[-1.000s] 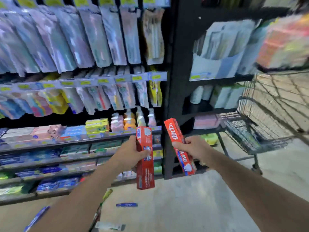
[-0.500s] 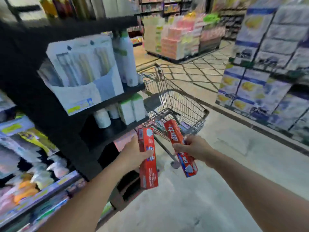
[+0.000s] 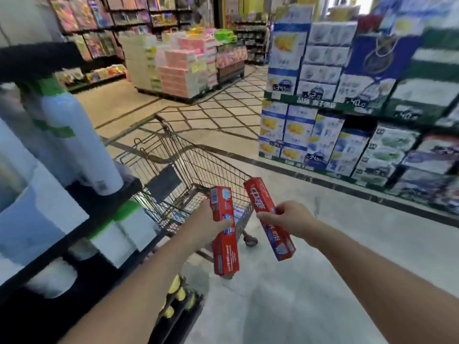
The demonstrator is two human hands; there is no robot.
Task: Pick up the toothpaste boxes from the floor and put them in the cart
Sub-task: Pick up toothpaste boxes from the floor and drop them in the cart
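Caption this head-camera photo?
Both hands carry red toothpaste boxes toward a wire shopping cart.

Both toothpaste boxes are red with blue and white print: one in the left hand, one in the right. The cart is bare grey wire. The floor is beige with dark diamond lines, plain pale grey nearer. The shelf is black.

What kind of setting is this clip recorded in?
Most likely a supermarket aisle: a wire shopping cart stands on the floor, stacked boxed goods with price tags line the right side, and a pallet display of pink packs sits further back.
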